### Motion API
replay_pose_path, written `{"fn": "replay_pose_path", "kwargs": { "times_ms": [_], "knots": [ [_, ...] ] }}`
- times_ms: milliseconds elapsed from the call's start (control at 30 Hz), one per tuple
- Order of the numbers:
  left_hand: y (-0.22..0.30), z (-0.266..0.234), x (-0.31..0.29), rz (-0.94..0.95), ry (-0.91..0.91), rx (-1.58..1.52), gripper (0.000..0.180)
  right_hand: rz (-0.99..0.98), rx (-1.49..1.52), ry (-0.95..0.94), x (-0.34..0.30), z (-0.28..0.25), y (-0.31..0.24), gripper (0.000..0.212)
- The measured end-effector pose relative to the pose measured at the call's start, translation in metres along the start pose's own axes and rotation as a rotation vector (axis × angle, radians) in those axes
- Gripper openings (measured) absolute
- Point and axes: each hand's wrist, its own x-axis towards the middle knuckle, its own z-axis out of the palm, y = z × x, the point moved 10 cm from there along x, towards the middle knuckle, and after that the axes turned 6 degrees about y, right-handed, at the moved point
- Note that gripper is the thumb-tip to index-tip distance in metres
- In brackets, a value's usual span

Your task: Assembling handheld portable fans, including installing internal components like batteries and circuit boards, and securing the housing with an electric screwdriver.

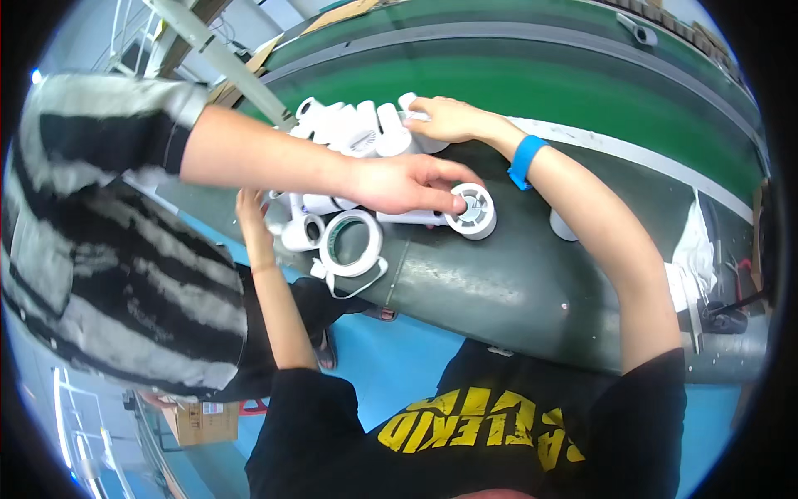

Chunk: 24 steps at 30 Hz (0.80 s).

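Note:
White cylindrical housings (359, 133) lie piled together on the dark green work surface. My right hand (445, 121), a blue band on its wrist, curls its fingers round a white cylindrical housing (409, 101) at the pile's far right side. By the near left side of the pile, my left hand (250, 214) reaches up with fingers stretched, next to a smaller white housing (302, 233); its fingertips are partly hidden. Between my arms, a co-worker's hand (407, 183) holds a white cylinder with a spoked round end (472, 212).
A roll of white tape (352, 243) with a loose strip lies near the table's front edge. Another white round part (564, 224) sits under my right forearm. A green conveyor belt (532, 83) runs behind. The co-worker's arm (266, 154) crosses from the left above my left hand.

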Motion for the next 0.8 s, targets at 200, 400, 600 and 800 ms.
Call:
{"fn": "replay_pose_path", "kwargs": {
  "times_ms": [200, 400, 600, 800],
  "knots": [
    [0.109, 0.055, -0.178, 0.611, 0.008, -0.024, 0.011, 0.063, -0.156, -0.105, 0.004, -0.034, 0.008, 0.063],
    [0.123, 0.179, -0.221, 0.841, -0.666, 0.358, 0.036, -0.066, -0.160, 0.028, -0.007, -0.064, -0.017, 0.047],
    [0.077, 0.239, -0.196, 0.852, -0.885, 0.622, 0.067, -0.152, -0.315, -0.074, -0.091, -0.056, -0.045, 0.036],
    [0.087, 0.234, -0.248, 0.629, -0.823, 0.555, 0.064, -0.074, -0.272, 0.033, -0.194, -0.071, -0.051, 0.041]
  ]
}}
